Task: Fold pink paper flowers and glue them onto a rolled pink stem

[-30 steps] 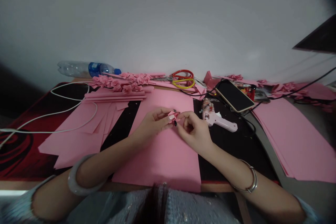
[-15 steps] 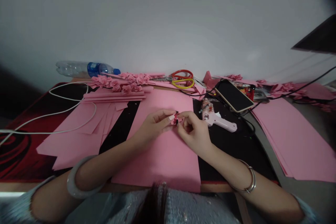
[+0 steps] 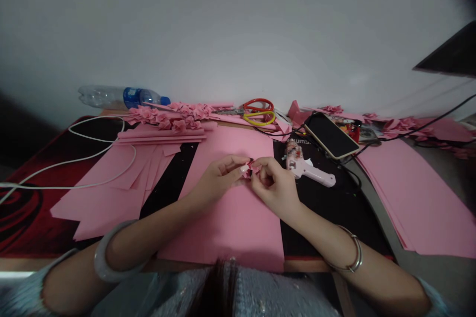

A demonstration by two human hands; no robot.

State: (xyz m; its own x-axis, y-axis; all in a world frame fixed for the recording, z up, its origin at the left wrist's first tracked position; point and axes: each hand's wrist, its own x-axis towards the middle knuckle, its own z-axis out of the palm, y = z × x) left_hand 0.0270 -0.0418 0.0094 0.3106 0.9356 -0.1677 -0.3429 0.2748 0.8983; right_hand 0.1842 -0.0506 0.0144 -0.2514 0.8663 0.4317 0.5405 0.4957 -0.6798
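Between my fingertips is a small pink paper flower (image 3: 247, 170), mostly covered by them. My left hand (image 3: 219, 178) pinches it from the left, thumb in front. From the right, my right hand (image 3: 274, 184) grips its edge with thumb and index finger, the other fingers curled. Both hands are just above a large pink paper sheet (image 3: 230, 228) lying on a dark mat. A white glue gun (image 3: 314, 173), stained around its nozzle end, lies right of my right hand. Finished-looking pink paper flowers (image 3: 180, 119) are heaped behind the sheet.
Scissors with red and yellow handles (image 3: 259, 111) lie at the back, near a phone (image 3: 332, 134) and black cables. Pink sheets (image 3: 420, 198) are stacked at the right, cut pieces (image 3: 107, 203) at the left. A white cable (image 3: 74, 187) crosses them. A plastic bottle (image 3: 111, 97) lies against the wall.
My fingers have shifted very slightly on the paper flower, with the left thumb a little lower. Everything else stays in place.
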